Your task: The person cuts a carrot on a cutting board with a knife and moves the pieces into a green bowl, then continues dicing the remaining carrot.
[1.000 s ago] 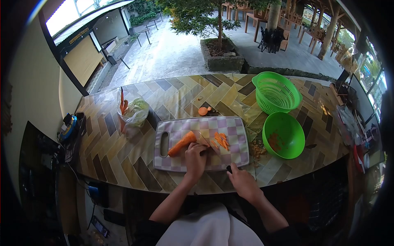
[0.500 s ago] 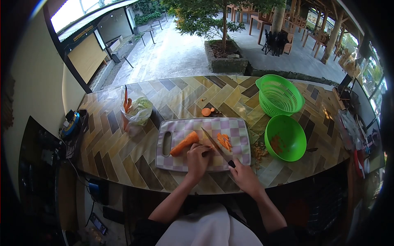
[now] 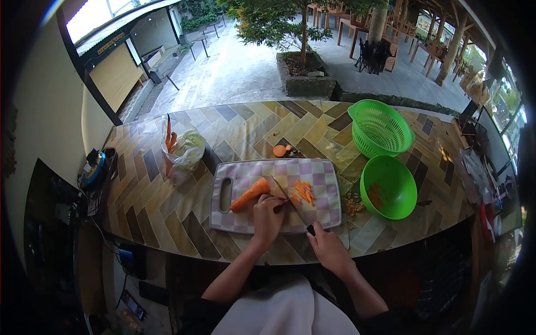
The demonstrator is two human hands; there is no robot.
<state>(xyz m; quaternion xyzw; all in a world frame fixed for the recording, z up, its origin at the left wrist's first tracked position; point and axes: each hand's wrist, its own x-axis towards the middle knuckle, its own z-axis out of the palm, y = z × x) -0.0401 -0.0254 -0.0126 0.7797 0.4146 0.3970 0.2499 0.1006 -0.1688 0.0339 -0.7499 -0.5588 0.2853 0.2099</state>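
Note:
A checked purple-and-white cutting board (image 3: 245,173) lies on the tiled counter in front of me. An orange carrot (image 3: 249,194) rests on it, slanting up to the right. My left hand (image 3: 267,215) presses down on the carrot's cut end. My right hand (image 3: 326,249) grips the black handle of a knife (image 3: 290,201), whose blade lies across the board just right of my left fingers. A small heap of cut carrot sticks (image 3: 303,191) sits to the right of the blade.
A green bowl (image 3: 391,173) with a few carrot bits stands right of the board, a green colander (image 3: 379,127) behind it. Carrot ends (image 3: 279,151) lie beyond the board. A plastic bag with vegetables (image 3: 181,149) stands at the left. Peelings (image 3: 352,204) lie by the bowl.
The knife rose half a second ago with its blade lifted over the board, and has now come back down by my left fingers. My left hand has stayed on the carrot.

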